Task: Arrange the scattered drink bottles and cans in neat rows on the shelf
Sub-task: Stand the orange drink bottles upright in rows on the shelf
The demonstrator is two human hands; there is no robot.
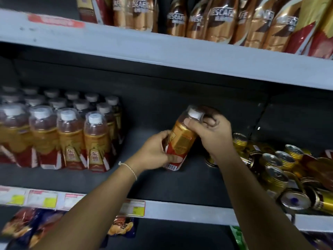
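While both hands work mid-shelf, the left hand [155,150] grips the base of a tilted gold-and-red plastic drink bottle with a white cap [182,139], fingers curled round it; the right hand [212,132] pinches its neck. Neat bottle rows [59,130] stand left on the dark shelf [162,184], scattered gold cans [281,168] right.

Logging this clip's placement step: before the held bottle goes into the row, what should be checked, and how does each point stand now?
1. Left hand grips the base of the gold-and-red white-capped plastic bottle: ok.
2. Right hand grips its shoulder near the cap: ok.
3. Bottle upright: not ok, tilted.
4. Bare dark shelf floor beside the standing row of matching bottles: ok.
5. Toppled gold metal cans clear of that gap: ok.
6. Cap sealed: cannot tell.
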